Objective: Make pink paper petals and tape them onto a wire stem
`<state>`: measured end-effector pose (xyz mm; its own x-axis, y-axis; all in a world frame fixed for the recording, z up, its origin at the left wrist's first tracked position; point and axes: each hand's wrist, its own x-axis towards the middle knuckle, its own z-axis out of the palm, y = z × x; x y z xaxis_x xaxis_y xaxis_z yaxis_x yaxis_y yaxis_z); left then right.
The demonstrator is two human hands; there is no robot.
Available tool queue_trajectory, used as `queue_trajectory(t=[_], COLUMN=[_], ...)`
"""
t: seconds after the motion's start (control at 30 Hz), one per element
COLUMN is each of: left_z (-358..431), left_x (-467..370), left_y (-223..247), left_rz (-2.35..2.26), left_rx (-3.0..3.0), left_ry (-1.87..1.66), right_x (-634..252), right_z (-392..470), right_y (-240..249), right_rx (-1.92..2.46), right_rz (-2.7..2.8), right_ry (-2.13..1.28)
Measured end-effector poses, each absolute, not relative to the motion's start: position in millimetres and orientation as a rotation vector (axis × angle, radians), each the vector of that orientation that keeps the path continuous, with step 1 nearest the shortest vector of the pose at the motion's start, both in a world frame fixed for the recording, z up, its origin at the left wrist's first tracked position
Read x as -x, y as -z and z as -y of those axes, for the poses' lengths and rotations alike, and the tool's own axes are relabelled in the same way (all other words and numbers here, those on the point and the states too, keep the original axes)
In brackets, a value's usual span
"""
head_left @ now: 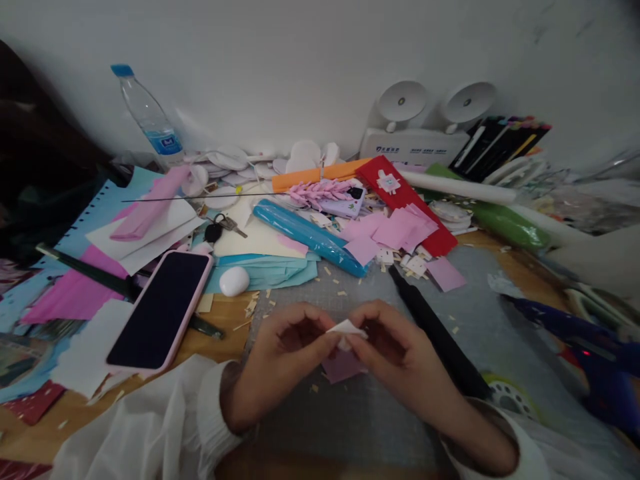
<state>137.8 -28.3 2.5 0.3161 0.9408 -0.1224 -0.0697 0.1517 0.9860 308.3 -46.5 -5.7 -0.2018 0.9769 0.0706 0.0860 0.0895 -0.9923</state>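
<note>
Between my two hands is a small white piece of paper [346, 327], folded to a point at its top. My left hand [295, 350] pinches its left side between thumb and fingers. From the other side my right hand [387, 347] grips it the same way, the fingertips of both hands nearly meeting. Just below the fingers a pink paper square [343, 368] shows, partly hidden by the hands; whether it touches the white piece I cannot tell. Beneath them lies a grey cutting mat [300, 407] with small pale scraps on it.
A phone [160, 312] and a white egg-shaped object [234, 281] lie left. Behind are a blue roll [310, 237], pink paper squares [405, 227] and a red sheet [400, 200]. Rightward are a black stick-like tool [435, 327] and a blue glue gun [575, 333] with a red light.
</note>
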Motion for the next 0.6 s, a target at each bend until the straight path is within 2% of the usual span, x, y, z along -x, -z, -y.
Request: queue_trajectory(t=[0.17, 0.4, 0.6], left_z=[28.5, 29.2, 30.1], left_x=[-137.0, -137.6, -136.4], left_y=[-5.5, -3.9, -4.5], left_rz=[-0.94, -0.907, -0.805], left_rx=[-1.316, -1.171, -1.099], left_ry=[-0.912, -0.942, -0.922], right_x=[-310.9, -308.5, -310.1], right_z=[47.3, 49.0, 48.5], right_y=[3.9, 3.7, 2.1], right_rx=[1.157, 1.101, 1.117], right_rz=[1.534, 1.37, 1.265], right_ry=[-1.191, -1.402, -1.443])
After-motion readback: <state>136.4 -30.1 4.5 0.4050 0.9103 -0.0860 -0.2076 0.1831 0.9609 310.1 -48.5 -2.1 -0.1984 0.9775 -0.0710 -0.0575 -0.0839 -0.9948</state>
